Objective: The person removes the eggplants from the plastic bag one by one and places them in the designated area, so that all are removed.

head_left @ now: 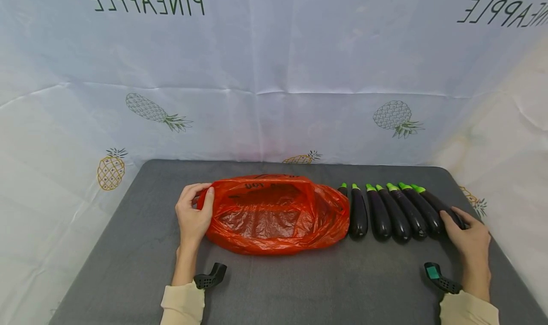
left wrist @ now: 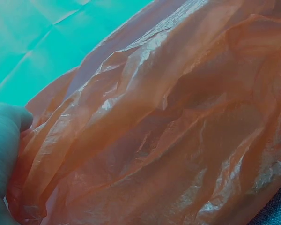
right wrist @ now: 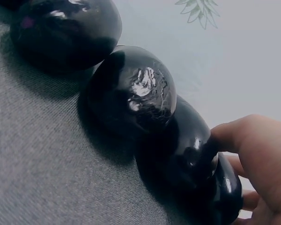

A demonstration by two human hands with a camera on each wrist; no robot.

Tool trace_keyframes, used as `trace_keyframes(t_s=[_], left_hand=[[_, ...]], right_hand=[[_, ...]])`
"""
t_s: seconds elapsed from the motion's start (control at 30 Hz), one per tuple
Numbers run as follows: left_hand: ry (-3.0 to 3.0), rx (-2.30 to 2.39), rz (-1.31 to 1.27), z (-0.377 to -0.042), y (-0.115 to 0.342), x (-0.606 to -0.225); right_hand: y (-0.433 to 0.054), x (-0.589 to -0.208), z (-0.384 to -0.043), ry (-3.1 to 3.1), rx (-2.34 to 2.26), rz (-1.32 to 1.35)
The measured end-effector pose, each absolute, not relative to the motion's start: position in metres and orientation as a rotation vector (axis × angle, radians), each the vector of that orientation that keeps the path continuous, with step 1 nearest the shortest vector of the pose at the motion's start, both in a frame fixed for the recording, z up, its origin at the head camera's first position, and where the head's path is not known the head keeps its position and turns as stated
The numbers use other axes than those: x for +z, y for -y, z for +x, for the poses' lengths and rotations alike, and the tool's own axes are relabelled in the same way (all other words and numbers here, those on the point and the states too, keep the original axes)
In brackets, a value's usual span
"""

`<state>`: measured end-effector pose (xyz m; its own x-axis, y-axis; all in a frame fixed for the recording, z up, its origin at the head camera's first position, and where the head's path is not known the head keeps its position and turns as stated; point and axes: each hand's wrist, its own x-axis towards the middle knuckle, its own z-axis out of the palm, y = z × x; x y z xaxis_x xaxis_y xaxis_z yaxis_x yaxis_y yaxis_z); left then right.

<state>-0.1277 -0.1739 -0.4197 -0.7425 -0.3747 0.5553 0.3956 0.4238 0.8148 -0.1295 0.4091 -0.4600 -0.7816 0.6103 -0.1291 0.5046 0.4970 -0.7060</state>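
Note:
A red plastic bag [head_left: 274,243] lies with its wide mouth facing up in the head view, creased and translucent. My left hand [head_left: 193,218] grips its left rim, thumb at the front; the bag's film [left wrist: 131,140] fills most of the left wrist view. At the right end of a row of dark purple eggplants with green stems, my right hand [head_left: 472,239] holds the rightmost eggplant [head_left: 438,202] by its rounded lower end. In the right wrist view, the thumb [right wrist: 229,136] presses against glossy eggplant skin, with the other fingers curled behind.
Several more eggplants [head_left: 391,213] lie side by side between bag and right hand. One eggplant [head_left: 343,190] is partly hidden behind the bag's right side. A grey cloth-covered table [head_left: 321,287] lies under everything. Behind it hangs a pale pineapple-print curtain [head_left: 274,125].

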Motion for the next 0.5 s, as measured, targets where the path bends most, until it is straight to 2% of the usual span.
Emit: trace_keyframes(t_s=[0.5], left_hand=[[1.988, -1.397, 0.002, -0.142, 0.190, -0.451]], right_hand=[[-0.410, -0.466, -0.130, 2.566, 1.136, -0.952]])
